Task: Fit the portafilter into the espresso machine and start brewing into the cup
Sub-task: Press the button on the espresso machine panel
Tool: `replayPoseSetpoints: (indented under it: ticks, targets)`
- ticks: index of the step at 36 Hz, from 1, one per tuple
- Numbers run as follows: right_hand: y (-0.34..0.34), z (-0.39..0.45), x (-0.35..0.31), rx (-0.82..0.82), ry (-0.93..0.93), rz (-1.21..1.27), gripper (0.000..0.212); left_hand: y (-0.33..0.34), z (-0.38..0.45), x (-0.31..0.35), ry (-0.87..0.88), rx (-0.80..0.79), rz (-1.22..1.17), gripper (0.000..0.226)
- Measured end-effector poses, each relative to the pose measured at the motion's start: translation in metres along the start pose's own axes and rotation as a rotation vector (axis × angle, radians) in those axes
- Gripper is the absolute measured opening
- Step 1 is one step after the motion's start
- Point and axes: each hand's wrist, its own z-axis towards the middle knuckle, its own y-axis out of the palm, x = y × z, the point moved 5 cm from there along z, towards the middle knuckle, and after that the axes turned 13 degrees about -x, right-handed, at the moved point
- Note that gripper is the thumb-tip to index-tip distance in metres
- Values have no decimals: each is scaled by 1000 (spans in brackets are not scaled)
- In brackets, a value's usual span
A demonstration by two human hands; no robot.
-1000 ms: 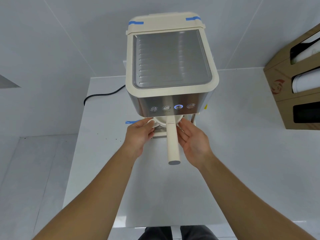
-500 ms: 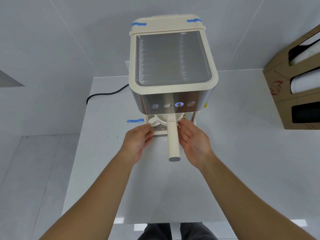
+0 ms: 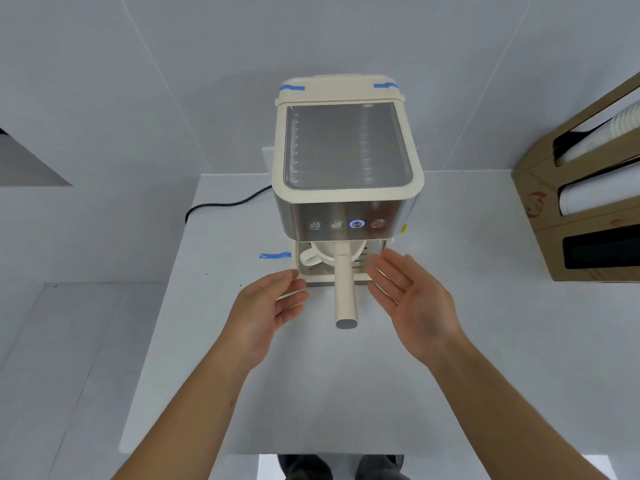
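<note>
A cream and steel espresso machine (image 3: 346,188) stands at the back of the white table. Its portafilter handle (image 3: 344,289) sticks straight out toward me from under the front panel. A white cup (image 3: 317,256) sits on the drip tray (image 3: 304,271) beneath it, handle to the left. One of the front buttons (image 3: 356,224) glows blue. My left hand (image 3: 266,306) hovers left of the handle, fingers apart and empty. My right hand (image 3: 412,296) is right of the handle, palm open, touching nothing.
A black power cord (image 3: 221,204) runs off the table's left side behind the machine. A cardboard cup dispenser (image 3: 581,209) stands at the right. Blue tape (image 3: 275,255) marks the table beside the drip tray. The white table (image 3: 311,393) ends just in front of my feet.
Both hands have let go of the cup and pulled back toward me, spreading apart on either side of the handle. The cup stays on the drip tray.
</note>
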Motion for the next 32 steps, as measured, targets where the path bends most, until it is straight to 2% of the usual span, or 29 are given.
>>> replayPoseSetpoints:
  ticks: [7,9,12,14,20,24,29,32]
  targets:
    - [16,-29,-53,-93,-277,-242,26,10,-28,48,188,-46,121,19]
    - [26,-35,-69,-147,-363,-371,36,13,-36,64,254,-50,186,20]
    - [43,-42,-92,-182,-479,-642,15,19,-47,93,380,-41,342,19]
    - [55,-44,-107,-163,-534,-816,27,25,-54,113,467,-47,467,19]
    - [94,-39,-129,-132,-609,-1320,30,47,-59,158,583,-127,889,20]
    - [106,-27,-124,-205,-655,-1703,38,55,-46,173,577,-106,1227,28]
    - [101,-7,-115,-267,-553,-1949,51,69,-38,176,630,-177,1468,30]
    - [99,-2,-112,-286,-566,-2039,55,74,-31,173,592,-184,1501,30]
